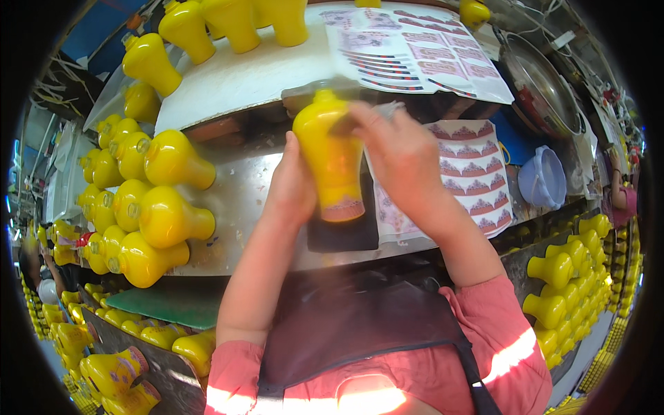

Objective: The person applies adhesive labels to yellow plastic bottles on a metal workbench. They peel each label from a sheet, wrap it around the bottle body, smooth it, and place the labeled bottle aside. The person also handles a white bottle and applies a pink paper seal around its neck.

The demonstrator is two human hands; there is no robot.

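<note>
So the metal bench (238, 207) is carrying the whole job, and a printed sheet (477, 176) is lying on its right side. The yellow vase (330, 155) is pointing its neck toward the bench's far edge, over a dark mat (346, 239) near the front one. The left hand (294, 183) is cupping the vase; the right hand (402, 149) is pinching a dark flat piece (341, 126), blurry, so can't tell if it's touching. Looks like it's smoothing, so imo you're wanting a steady left palm and light strokes, making sure nothing's dragging across that patterned band (344, 208) and wrinkling it.
</note>
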